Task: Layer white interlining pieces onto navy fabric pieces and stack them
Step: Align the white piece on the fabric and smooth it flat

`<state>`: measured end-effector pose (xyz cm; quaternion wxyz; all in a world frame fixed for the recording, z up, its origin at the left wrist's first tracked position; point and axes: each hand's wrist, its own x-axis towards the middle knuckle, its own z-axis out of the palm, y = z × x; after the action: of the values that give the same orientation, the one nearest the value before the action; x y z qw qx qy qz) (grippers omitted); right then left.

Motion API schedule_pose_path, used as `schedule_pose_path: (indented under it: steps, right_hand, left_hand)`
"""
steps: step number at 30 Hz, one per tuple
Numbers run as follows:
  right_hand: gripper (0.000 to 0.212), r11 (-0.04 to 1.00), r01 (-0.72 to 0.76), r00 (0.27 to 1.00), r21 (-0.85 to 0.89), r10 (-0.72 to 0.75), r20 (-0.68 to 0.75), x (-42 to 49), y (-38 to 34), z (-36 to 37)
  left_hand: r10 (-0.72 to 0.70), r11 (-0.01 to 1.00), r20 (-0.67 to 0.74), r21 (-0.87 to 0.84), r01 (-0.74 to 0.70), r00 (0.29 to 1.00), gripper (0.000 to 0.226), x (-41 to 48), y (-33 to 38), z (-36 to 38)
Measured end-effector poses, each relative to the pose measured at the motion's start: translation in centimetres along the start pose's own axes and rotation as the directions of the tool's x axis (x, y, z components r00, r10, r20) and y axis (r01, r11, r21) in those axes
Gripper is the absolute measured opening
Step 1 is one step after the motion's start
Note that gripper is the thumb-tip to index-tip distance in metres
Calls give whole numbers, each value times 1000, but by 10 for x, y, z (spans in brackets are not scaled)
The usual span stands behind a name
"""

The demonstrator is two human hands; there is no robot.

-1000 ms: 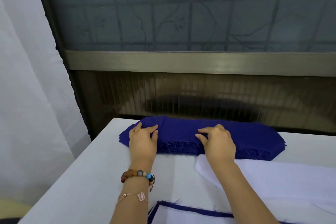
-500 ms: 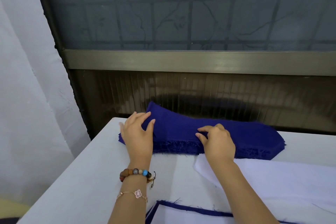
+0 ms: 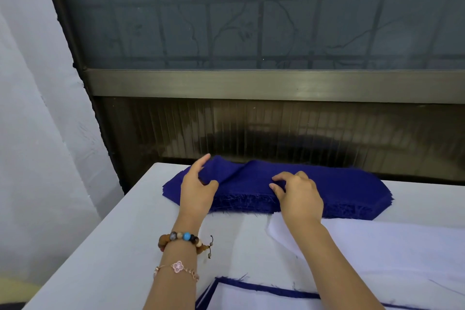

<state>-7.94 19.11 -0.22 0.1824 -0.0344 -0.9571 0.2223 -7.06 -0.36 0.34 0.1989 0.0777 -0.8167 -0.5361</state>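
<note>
A thick stack of navy fabric pieces lies along the far edge of the white table. My left hand pinches the left end of the top navy piece between thumb and fingers, and that end is raised and creased. My right hand rests on the stack's front edge with its fingers curled over the frayed rim. White interlining pieces lie in front of the stack at the right. At the bottom, a navy piece topped with white interlining shows its dark border.
A dark window frame and ribbed panel stand right behind the table's far edge. A white curtain hangs at the left. The table's left edge runs diagonally toward the lower left corner.
My left hand went from lying flat on the stack to pinching the top navy piece's left end and lifting it, then folding it rightward. My right hand stayed in place.
</note>
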Motion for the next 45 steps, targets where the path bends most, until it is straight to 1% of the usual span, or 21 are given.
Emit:
schedule_pose_path:
  steps: [3, 7, 11, 13, 18, 20, 22, 23, 25, 27, 28, 30, 34, 38, 42, 45]
  right_hand:
    - [30, 1000, 4, 1000, 6, -4, -10, 1, 1, 1]
    - [29, 1000, 8, 1000, 14, -8, -26, 1, 2, 2]
    - [31, 999, 38, 998, 30, -37, -47, 3, 6, 1]
    - [38, 997, 71, 995, 37, -68, -76, 5, 9, 0]
    - [74, 986, 164, 980, 20, -160, -120, 9, 9, -1]
    - [79, 979, 202, 969, -10, -201, -143, 10, 6, 0]
    - [75, 967, 249, 959, -49, -254, -124, 17, 5, 1]
    - [69, 960, 275, 956, -55, -279, -92, 22, 5, 0]
    - [49, 954, 299, 954, -29, -299, -5, 37, 7, -5]
    - [34, 960, 280, 956, -16, -278, 90, 52, 11, -12]
    - [31, 960, 276, 954, -42, -268, 131, 59, 16, -16]
    - [31, 955, 281, 945, -96, -257, 202, 69, 29, -25]
    - [30, 970, 228, 936, -84, -195, 293, 85, 63, -45]
    - [26, 985, 111, 945, -133, -63, 320, 94, 101, -63]
    - [24, 991, -37, 959, -126, 71, 275, 94, 134, -73]
    - [28, 980, -155, 950, -125, 183, 254, 94, 151, -78]
  left_hand:
    - [29, 997, -12, -70, -30, 1000, 51, 1, 1, 1]
    - [22, 991, 3, -132, -21, 1000, 20, 0, -1, 1]
    - [-21, 962, 22, -271, 26, 1000, 9, -3, 4, -1]
    - [-41, 951, 30, -305, 48, 999, 6, -5, 6, -2]
    - [-82, 913, 58, -396, 98, 995, 10, -5, 4, -5]
    - [-98, 903, 62, -413, 115, 993, 10, -4, 5, -6]
    - [-114, 893, 63, -431, 130, 992, 10, -4, 6, -7]
    - [-119, 887, 64, -441, 135, 991, 11, -4, 6, -8]
    - [-123, 872, 66, -470, 140, 990, 13, -4, 6, -9]
    - [-133, 857, 51, -496, 141, 990, 13, -4, 6, -10]
    - [-146, 851, 36, -505, 144, 989, 13, -3, 6, -10]
    - [-171, 837, 11, -526, 151, 985, 12, -3, 6, -10]
    - [-213, 821, -21, -546, 167, 977, 9, -1, 6, -10]
    - [-249, 820, -55, -544, 180, 967, 14, 2, 3, -9]
    - [-281, 820, -77, -538, 198, 957, 19, 5, 0, -7]
    - [-309, 830, -88, -512, 223, 947, 24, 7, -3, -6]
